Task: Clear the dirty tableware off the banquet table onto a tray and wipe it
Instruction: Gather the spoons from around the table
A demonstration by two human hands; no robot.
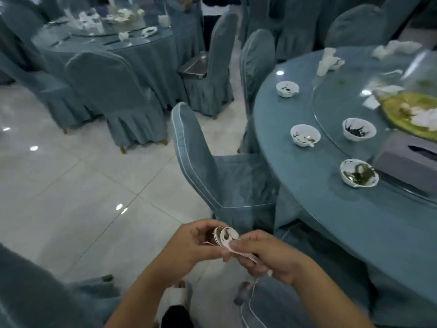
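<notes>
Low in the middle of the view, my left hand [196, 245] and my right hand [264, 254] meet over the floor. Between them they hold a small bunch of dirty white soup spoons [227, 236], bowls up. My left fingers curl round the spoon bowls; my right fingers pinch the handles. To the right is the round banquet table [331, 209] in a blue cloth. On it stand several dirty white bowls: one far [287, 88], one nearer [305, 135], one on the glass turntable [359, 129], one nearest [359, 172].
A grey tissue box [406, 159] and a yellow-green platter of leftovers [406, 112] sit on the turntable [335, 129]. Crumpled napkins [327, 60] lie farther back. Covered chairs [212, 166] ring the table. Another laid table [113, 43] stands at the far left across white floor tiles.
</notes>
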